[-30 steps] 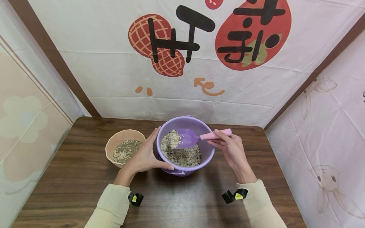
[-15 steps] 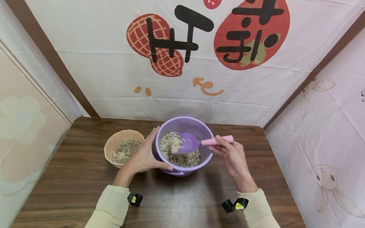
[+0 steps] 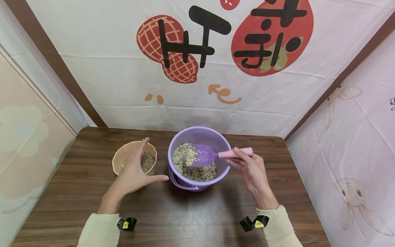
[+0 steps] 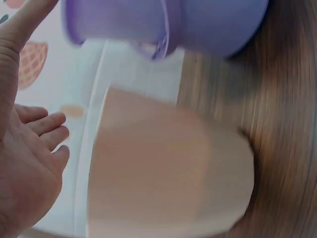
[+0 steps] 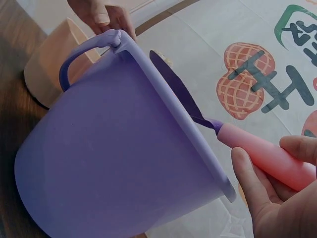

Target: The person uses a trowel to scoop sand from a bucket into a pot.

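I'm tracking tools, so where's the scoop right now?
In the head view, the scoop is in the right hand, its blade over the bucket, right of the bowl.

A left sleeve [image 3: 99, 230] and a right sleeve [image 3: 282, 227], both pale, enter from below, angled inward, leaving the left wrist [image 3: 109, 201] and right wrist [image 3: 266, 199] bare. The left hand [image 3: 131, 175] is spread, fingers extended forward, thumb stretched rightward, well apart from them. The right hand [image 3: 251, 168] grips, its thumb opposed to bent fingers.
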Motion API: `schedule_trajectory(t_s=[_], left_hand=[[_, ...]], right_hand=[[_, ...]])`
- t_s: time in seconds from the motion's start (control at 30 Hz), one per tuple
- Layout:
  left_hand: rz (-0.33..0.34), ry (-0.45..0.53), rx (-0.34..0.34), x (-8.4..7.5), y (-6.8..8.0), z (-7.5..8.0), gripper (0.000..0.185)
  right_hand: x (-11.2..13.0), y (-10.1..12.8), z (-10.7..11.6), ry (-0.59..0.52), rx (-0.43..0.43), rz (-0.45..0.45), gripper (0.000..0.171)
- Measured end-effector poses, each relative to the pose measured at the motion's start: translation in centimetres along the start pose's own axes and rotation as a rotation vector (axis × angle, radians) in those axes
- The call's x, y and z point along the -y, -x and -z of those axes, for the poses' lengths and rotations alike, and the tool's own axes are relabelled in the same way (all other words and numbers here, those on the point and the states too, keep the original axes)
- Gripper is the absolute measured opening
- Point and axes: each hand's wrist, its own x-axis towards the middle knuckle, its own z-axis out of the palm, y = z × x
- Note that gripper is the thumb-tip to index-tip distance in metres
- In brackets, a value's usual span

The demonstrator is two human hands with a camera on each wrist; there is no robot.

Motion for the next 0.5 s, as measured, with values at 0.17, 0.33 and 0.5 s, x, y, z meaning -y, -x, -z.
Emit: schedule_trajectory(t_s=[0.17,0.33,0.5], left_hand=[[0.032,-0.025,-0.105,1.9,1.2,2.4,0.136],[0.094,-0.033,-0.154,3.9,2.2,3.9,0.138],[0.125,-0.018,-0.143,5.7,2.7,4.1,0.141]], right_hand=[[0.0,0.1,-0.1,-0.026,-0.052,-0.008,0.022],[-0.2,0.1,-0.3,-0.042,-0.095,-0.02,0.021],[-0.1,0.2,-0.5,-0.042,-0.098,-0.026,0.016]])
